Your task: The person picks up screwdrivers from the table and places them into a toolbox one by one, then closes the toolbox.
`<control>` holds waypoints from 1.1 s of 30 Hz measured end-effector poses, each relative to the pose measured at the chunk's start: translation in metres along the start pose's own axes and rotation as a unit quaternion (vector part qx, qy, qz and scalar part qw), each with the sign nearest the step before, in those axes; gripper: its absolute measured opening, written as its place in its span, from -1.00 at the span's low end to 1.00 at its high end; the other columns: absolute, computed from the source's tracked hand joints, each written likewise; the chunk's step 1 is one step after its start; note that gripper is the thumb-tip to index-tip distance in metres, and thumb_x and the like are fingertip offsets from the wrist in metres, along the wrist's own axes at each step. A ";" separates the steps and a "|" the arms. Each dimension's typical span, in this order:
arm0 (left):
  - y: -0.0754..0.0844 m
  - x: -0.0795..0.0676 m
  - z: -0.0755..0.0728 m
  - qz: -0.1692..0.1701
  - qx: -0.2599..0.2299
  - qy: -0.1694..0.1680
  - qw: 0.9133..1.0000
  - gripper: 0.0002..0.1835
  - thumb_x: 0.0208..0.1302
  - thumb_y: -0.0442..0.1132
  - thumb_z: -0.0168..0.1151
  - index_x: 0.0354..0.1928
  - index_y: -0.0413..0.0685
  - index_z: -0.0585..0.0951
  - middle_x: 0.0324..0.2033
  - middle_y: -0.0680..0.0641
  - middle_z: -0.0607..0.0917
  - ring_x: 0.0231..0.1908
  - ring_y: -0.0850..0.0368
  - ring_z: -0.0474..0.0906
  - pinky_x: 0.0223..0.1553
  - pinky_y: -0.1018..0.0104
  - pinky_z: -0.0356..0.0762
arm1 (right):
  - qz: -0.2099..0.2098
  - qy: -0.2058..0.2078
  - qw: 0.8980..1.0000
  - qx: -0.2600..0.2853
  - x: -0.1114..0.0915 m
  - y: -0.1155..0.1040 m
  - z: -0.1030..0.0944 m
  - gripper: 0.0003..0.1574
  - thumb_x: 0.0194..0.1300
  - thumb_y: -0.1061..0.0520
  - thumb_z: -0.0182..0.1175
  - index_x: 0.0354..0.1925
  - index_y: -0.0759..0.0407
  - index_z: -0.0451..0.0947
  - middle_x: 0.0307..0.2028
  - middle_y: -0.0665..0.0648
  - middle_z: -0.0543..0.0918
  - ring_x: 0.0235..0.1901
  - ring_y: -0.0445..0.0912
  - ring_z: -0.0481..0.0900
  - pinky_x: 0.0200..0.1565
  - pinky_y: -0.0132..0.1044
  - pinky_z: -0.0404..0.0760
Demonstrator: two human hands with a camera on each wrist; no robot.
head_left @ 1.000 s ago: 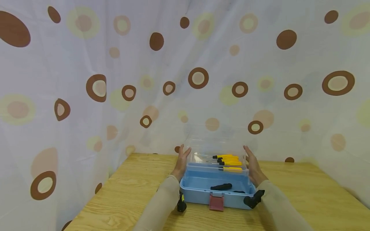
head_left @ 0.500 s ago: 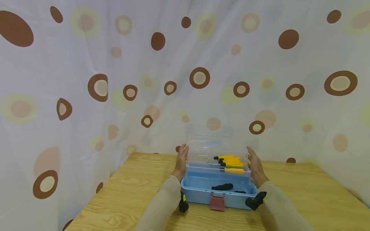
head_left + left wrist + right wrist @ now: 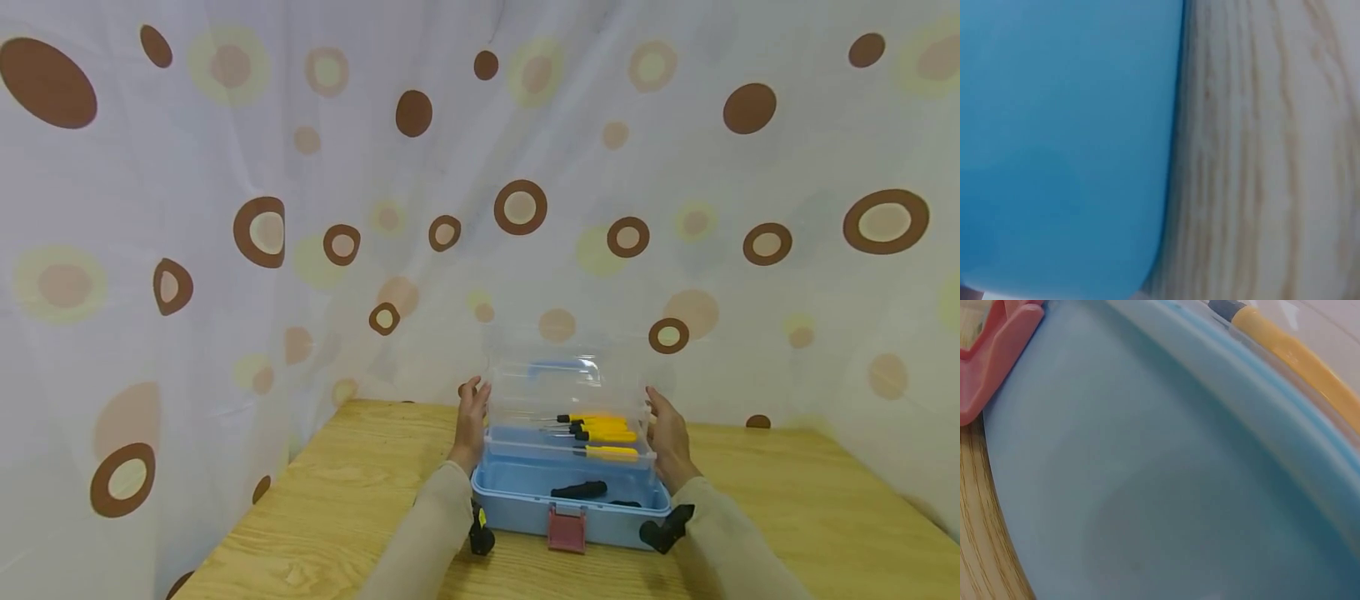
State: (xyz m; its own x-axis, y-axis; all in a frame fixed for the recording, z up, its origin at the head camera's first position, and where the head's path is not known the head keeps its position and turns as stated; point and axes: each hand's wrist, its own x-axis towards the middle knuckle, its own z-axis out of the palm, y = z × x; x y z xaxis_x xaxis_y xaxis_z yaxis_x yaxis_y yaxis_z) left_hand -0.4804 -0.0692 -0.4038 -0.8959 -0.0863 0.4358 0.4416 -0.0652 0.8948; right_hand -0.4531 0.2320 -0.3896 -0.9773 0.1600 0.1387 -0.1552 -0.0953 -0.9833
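Observation:
A light-blue toolbox (image 3: pixel 517 518) has a raised clear lid (image 3: pixel 517 379) with a blue handle (image 3: pixel 551 367) showing through it. A clear tray (image 3: pixel 525 446) sits over the box's rear half and bears several yellow-handled screwdrivers (image 3: pixel 609 436). Inside the box lies a black grip-like piece (image 3: pixel 579 490), with another dark piece beside it. My left hand (image 3: pixel 471 425) is at the left side of the tray and lid, fingers extended upward. On the opposite side, my right hand (image 3: pixel 670 437) has its fingers raised along the edge. Neither hand shows in its wrist view.
The box stands on a wood-grain table (image 3: pixel 337 500). Its dull-red latch (image 3: pixel 566 533) hangs down at the front. Black devices are strapped at the left wrist (image 3: pixel 482 537) and right wrist (image 3: pixel 667 529). A dotted curtain (image 3: pixel 375 167) hangs behind and at the left.
The lid's blue handle has come into view through the clear plastic. Both hands stay beside the tray and lid, and the head view has shifted slightly.

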 end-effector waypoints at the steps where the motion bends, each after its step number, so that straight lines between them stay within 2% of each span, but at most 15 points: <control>1: 0.000 -0.001 0.000 0.001 0.001 0.001 1.000 -0.29 0.59 0.05 -0.10 0.52 -0.34 0.15 0.51 -0.39 0.16 0.48 -0.36 0.11 0.44 -0.26 0.07 | -0.004 0.002 1.000 -0.005 0.000 0.001 0.000 0.00 0.59 -0.41 -0.19 0.64 0.18 -0.02 0.59 0.30 0.02 0.50 0.30 0.11 0.47 0.12 0.11; 5: 0.000 -0.003 -0.001 -0.001 0.005 0.002 1.000 -0.29 0.59 0.08 -0.09 0.52 -0.31 0.17 0.50 -0.38 0.19 0.46 -0.37 0.15 0.42 -0.31 0.08 | -0.014 0.003 1.000 -0.027 0.000 0.003 0.001 -0.02 0.60 -0.40 -0.22 0.60 0.24 0.05 0.53 0.30 0.13 0.37 0.20 0.30 0.40 0.02 0.29; 7: -0.002 -0.003 -0.002 0.001 0.009 0.006 1.000 -0.30 0.59 0.07 -0.08 0.51 -0.31 0.19 0.48 -0.38 0.24 0.45 -0.36 0.18 0.42 -0.31 0.09 | -0.015 0.010 0.999 -0.046 0.000 0.004 0.001 -0.05 0.60 -0.40 -0.23 0.58 0.23 0.12 0.48 0.28 0.17 0.05 0.02 0.47 0.16 -0.19 0.44; 10: -0.004 -0.002 -0.004 0.002 0.012 0.010 1.000 -0.32 0.60 0.06 -0.07 0.50 -0.30 0.20 0.43 -0.37 0.31 0.42 -0.34 0.22 0.41 -0.32 0.09 | -0.013 0.015 0.997 -0.073 0.000 0.005 0.002 -0.03 0.59 -0.42 -0.24 0.59 0.21 0.14 0.47 0.27 0.15 -0.29 -0.12 0.27 -0.16 -0.28 0.30; 12: -0.002 -0.002 -0.005 0.000 0.016 0.006 1.000 -0.35 0.63 0.02 -0.09 0.50 -0.33 0.20 0.39 -0.39 0.36 0.41 -0.35 0.23 0.41 -0.32 0.09 | -0.014 0.014 0.996 -0.083 0.001 0.005 0.002 -0.02 0.59 -0.43 -0.26 0.61 0.19 0.12 0.49 0.30 0.11 -0.27 -0.08 0.22 -0.15 -0.21 0.25; 14: 0.012 -0.009 -0.006 -0.005 0.023 -0.003 1.000 -0.37 0.64 -0.04 -0.13 0.51 -0.36 0.19 0.40 -0.41 0.35 0.41 -0.37 0.22 0.40 -0.33 0.10 | -0.014 0.004 0.997 -0.082 0.001 0.005 0.002 -0.02 0.59 -0.44 -0.30 0.64 0.16 0.04 0.53 0.35 0.03 -0.04 0.01 0.22 -0.02 -0.12 0.23; 17: 0.014 -0.010 -0.005 -0.010 0.025 -0.005 1.000 -0.33 0.64 -0.02 -0.13 0.53 -0.37 0.15 0.42 -0.42 0.32 0.42 -0.40 0.21 0.40 -0.34 0.10 | -0.016 -0.004 0.996 -0.086 0.000 0.004 0.001 -0.02 0.59 -0.44 -0.33 0.65 0.12 -0.02 0.52 0.39 0.00 0.01 0.06 0.22 0.01 -0.09 0.22; 18: 0.013 -0.010 -0.005 -0.009 0.026 -0.004 1.000 -0.32 0.63 -0.01 -0.12 0.54 -0.37 0.15 0.42 -0.42 0.31 0.41 -0.40 0.21 0.40 -0.34 0.10 | -0.016 -0.003 0.996 -0.087 0.001 0.003 0.001 -0.02 0.59 -0.44 -0.32 0.65 0.12 0.00 0.49 0.39 0.04 -0.13 0.03 0.25 -0.07 -0.11 0.21; 19: 0.012 -0.010 -0.004 -0.007 0.024 -0.001 1.000 -0.30 0.62 0.02 -0.11 0.55 -0.35 0.14 0.43 -0.41 0.31 0.42 -0.39 0.21 0.41 -0.34 0.09 | -0.015 -0.002 0.996 -0.083 0.001 0.003 0.001 -0.01 0.59 -0.44 -0.30 0.64 0.15 0.04 0.44 0.40 0.10 -0.15 0.03 0.30 -0.07 -0.12 0.27; 21: -0.002 -0.002 -0.003 -0.002 0.015 0.005 1.000 -0.25 0.60 0.08 -0.09 0.56 -0.32 0.13 0.44 -0.40 0.31 0.43 -0.37 0.21 0.41 -0.33 0.08 | -0.012 -0.008 0.997 -0.071 0.001 0.001 0.000 0.01 0.58 -0.45 -0.26 0.64 0.17 0.02 0.44 0.40 0.09 -0.12 0.07 0.36 0.03 -0.09 0.35; 22: -0.002 -0.002 -0.002 0.000 0.015 0.005 1.000 -0.25 0.60 0.08 -0.09 0.56 -0.33 0.13 0.44 -0.40 0.31 0.43 -0.37 0.21 0.41 -0.32 0.09 | -0.009 -0.010 0.998 -0.065 0.001 0.001 0.000 0.03 0.57 -0.46 -0.24 0.64 0.17 0.00 0.45 0.40 0.08 -0.05 0.11 0.40 0.14 -0.04 0.37; 24: -0.002 0.000 -0.001 0.004 0.013 0.003 1.000 -0.26 0.60 0.06 -0.09 0.57 -0.33 0.14 0.45 -0.40 0.30 0.43 -0.36 0.22 0.41 -0.30 0.13 | -0.005 -0.018 0.999 -0.049 0.001 -0.001 -0.001 0.03 0.57 -0.45 -0.23 0.66 0.16 -0.06 0.54 0.42 -0.03 0.35 0.28 0.21 0.40 0.16 0.16; 25: -0.003 0.000 -0.002 0.008 0.012 0.001 1.000 -0.27 0.60 0.04 -0.09 0.57 -0.33 0.14 0.45 -0.40 0.29 0.43 -0.35 0.23 0.41 -0.29 0.15 | -0.003 -0.024 0.999 -0.044 0.001 -0.001 -0.001 0.03 0.57 -0.44 -0.24 0.66 0.13 -0.10 0.58 0.40 -0.12 0.50 0.30 -0.06 0.46 0.24 -0.01; 27: -0.003 0.001 -0.002 0.016 0.016 -0.001 1.000 -0.29 0.60 0.02 -0.10 0.57 -0.31 0.16 0.46 -0.38 0.29 0.43 -0.34 0.25 0.41 -0.26 0.17 | -0.007 -0.033 0.999 -0.036 0.001 -0.001 -0.002 -0.01 0.58 -0.42 -0.25 0.67 0.08 -0.16 0.62 0.33 -0.29 0.56 0.26 -0.36 0.46 0.32 -0.29; 33: -0.005 0.002 -0.003 0.034 0.017 -0.020 0.999 -0.37 0.65 -0.04 -0.14 0.58 -0.24 0.20 0.52 -0.34 0.17 0.48 -0.34 0.12 0.41 -0.37 0.04 | -0.033 -0.038 0.999 -0.013 0.000 -0.001 -0.002 -0.04 0.62 -0.38 -0.33 0.66 0.17 -0.11 0.57 0.41 -0.11 0.50 0.28 -0.07 0.47 0.22 -0.04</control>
State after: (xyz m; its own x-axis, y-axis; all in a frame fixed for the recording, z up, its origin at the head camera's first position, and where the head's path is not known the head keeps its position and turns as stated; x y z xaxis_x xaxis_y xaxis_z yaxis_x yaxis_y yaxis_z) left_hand -0.4845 -0.0719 -0.4076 -0.8651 -0.0496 0.4991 0.5006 -0.0265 0.8653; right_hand -0.4529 0.2341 -0.3891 -0.9732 0.0898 0.2117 -0.2175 -0.0609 -0.9741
